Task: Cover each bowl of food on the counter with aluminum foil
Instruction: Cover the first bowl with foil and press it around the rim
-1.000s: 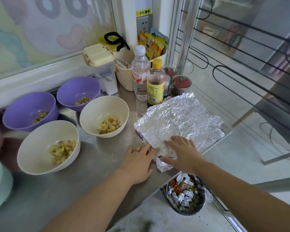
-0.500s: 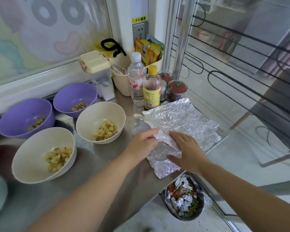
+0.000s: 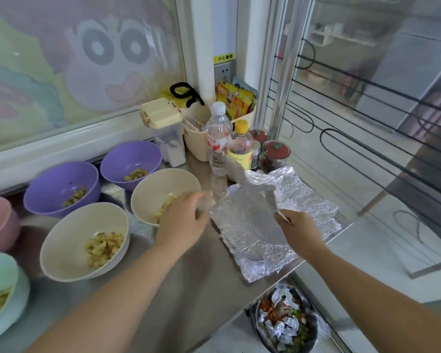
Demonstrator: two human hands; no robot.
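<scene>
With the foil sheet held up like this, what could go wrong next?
The lifted foil sheet, pinched by the left hand and right hand, stands close to the yellow-capped bottle. Swinging it toward the cream bowl might tip that bottle. It looks thin and crinkled, so pulling could tear it. The foil stack lies at the counter edge and might slide off.

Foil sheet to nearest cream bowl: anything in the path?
Nothing visible. The foil sheet hangs right beside the cream bowl; only the left hand gripping it overlaps the rim. The water bottle stands further back.
</scene>
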